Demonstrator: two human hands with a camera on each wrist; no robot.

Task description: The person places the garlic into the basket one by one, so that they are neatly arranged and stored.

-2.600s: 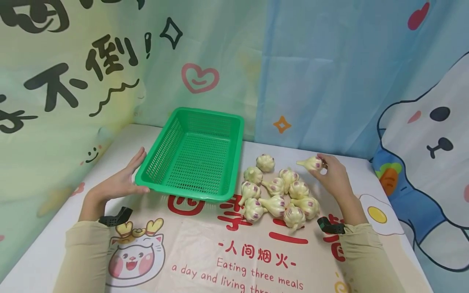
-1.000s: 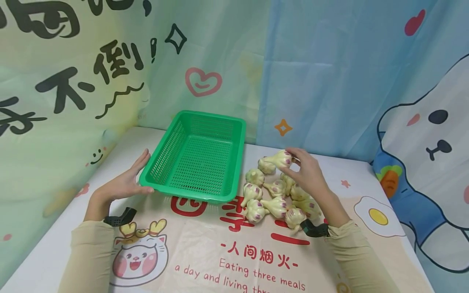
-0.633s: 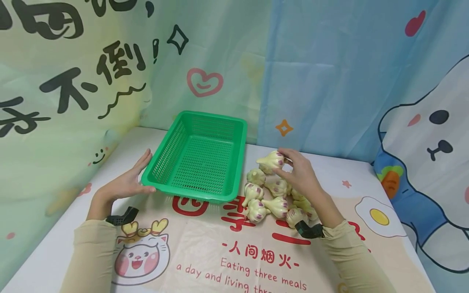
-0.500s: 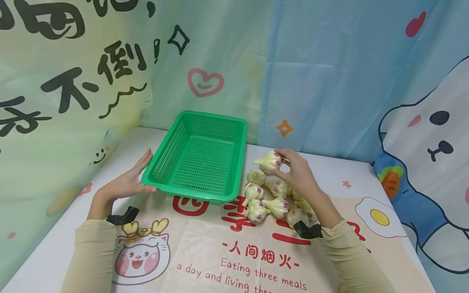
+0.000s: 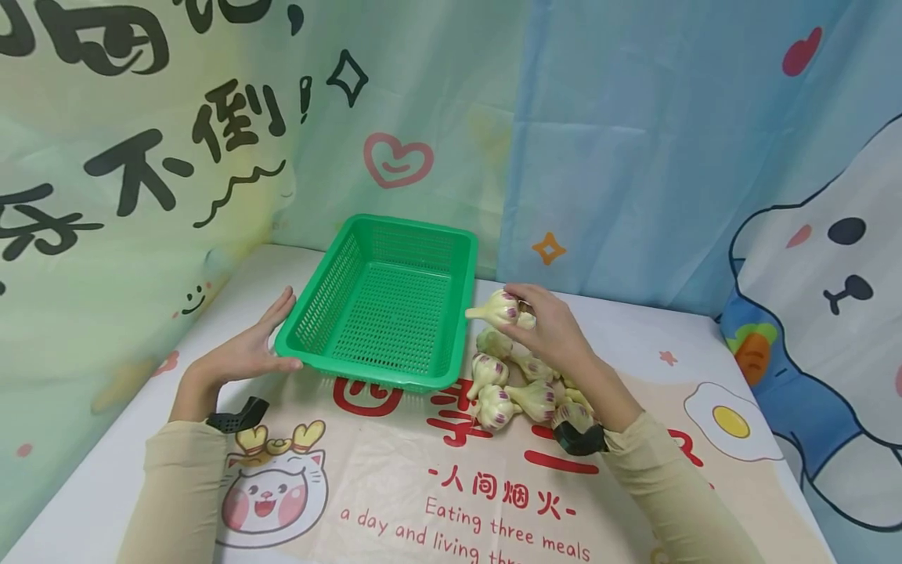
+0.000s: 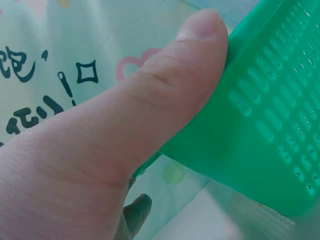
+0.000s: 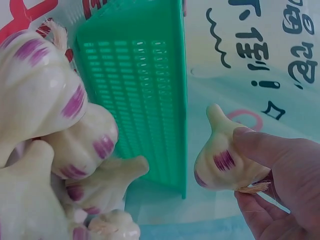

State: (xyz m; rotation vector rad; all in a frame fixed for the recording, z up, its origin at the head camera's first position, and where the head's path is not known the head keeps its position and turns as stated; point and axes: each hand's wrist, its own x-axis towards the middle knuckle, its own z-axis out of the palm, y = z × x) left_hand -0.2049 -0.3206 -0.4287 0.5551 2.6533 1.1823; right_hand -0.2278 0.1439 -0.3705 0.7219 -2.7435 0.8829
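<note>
My right hand [image 5: 546,325] holds a garlic bulb [image 5: 497,308] between thumb and fingers, its stem pointing left at the basket's right rim. In the right wrist view the same garlic bulb [image 7: 225,157] shows purple streaks and a tuft of roots near the fingers. My left hand [image 5: 243,348] lies against the near-left corner of the green plastic basket [image 5: 369,380], thumb along the near side, fingers straight up the left side. The left wrist view shows the thumb [image 6: 175,75] against the basket wall [image 6: 210,145]. The basket has nothing inside.
Several more garlic bulbs [image 5: 535,401] lie in a group right of the basket, partly under my right forearm. The table has a printed mat [image 5: 395,470] with red lettering. A printed cloth [image 5: 606,157] hangs close behind the basket.
My right hand has carried the garlic bulb leftward from the far right, over the other bulbs, to the basket's right rim. My left hand stays at the basket's corner.
</note>
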